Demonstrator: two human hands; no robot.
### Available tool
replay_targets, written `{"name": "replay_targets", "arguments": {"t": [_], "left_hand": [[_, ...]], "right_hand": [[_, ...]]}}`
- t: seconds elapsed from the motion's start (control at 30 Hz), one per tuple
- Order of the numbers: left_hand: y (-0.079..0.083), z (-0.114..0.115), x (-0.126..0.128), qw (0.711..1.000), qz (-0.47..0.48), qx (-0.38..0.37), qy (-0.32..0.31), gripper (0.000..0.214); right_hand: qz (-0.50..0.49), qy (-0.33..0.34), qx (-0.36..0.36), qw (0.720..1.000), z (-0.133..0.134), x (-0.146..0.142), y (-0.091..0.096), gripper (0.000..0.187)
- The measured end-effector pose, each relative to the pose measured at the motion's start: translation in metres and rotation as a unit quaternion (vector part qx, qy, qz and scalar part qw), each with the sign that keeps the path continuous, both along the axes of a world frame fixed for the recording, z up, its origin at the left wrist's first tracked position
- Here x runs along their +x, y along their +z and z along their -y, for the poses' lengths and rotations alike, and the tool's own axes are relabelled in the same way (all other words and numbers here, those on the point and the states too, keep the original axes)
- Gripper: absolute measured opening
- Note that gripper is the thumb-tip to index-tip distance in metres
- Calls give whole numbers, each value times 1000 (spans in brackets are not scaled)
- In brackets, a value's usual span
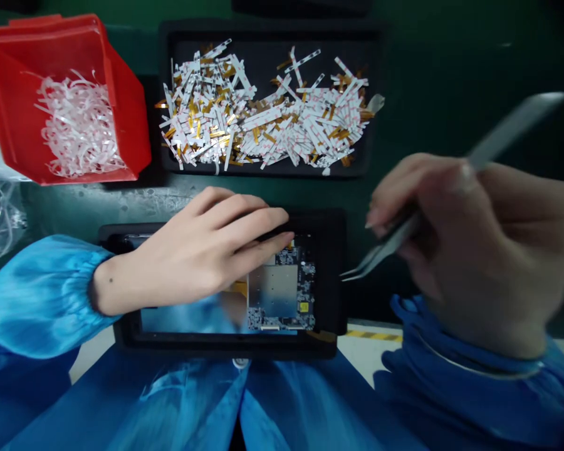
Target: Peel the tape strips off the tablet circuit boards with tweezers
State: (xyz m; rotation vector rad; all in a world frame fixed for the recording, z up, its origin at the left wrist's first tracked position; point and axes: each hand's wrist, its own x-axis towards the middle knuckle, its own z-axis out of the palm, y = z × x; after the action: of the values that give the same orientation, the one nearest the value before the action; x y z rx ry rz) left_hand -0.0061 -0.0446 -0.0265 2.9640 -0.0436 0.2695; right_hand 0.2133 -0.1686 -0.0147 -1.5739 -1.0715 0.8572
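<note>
My left hand (202,250) lies flat, fingers stretched out, on an opened device (282,294) with a bare circuit board and a metal shield, set in a black holder (329,275). My right hand (470,250), blurred by motion, is closed on metal tweezers (385,247). The tweezer tips hang just right of the holder's edge, with nothing visible between them. Blue sleeves cover both arms.
A black tray (376,156) at the back holds a heap of several white and orange flex strips (263,113). A red bin (122,94) at the back left holds white peeled strips (75,125). Clear plastic lies at the far left. The bench top is green.
</note>
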Motion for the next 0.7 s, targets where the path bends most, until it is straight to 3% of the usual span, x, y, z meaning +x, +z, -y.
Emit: {"name": "replay_targets", "arguments": {"t": [0.13, 0.27, 0.5, 0.7], "left_hand": [[2, 3, 1, 1000, 1, 21, -5, 34], [3, 3, 0, 1000, -5, 6, 5, 32], [7, 6, 13, 1000, 3, -13, 24, 22], [3, 2, 32, 992, -16, -107, 59, 21]], "right_hand": [[-105, 28, -34, 994, -7, -8, -9, 9], [-110, 30, -48, 992, -5, -9, -11, 33], [-119, 24, -29, 992, -3, -7, -19, 34], [-116, 9, -6, 993, -1, -7, -26, 31]]}}
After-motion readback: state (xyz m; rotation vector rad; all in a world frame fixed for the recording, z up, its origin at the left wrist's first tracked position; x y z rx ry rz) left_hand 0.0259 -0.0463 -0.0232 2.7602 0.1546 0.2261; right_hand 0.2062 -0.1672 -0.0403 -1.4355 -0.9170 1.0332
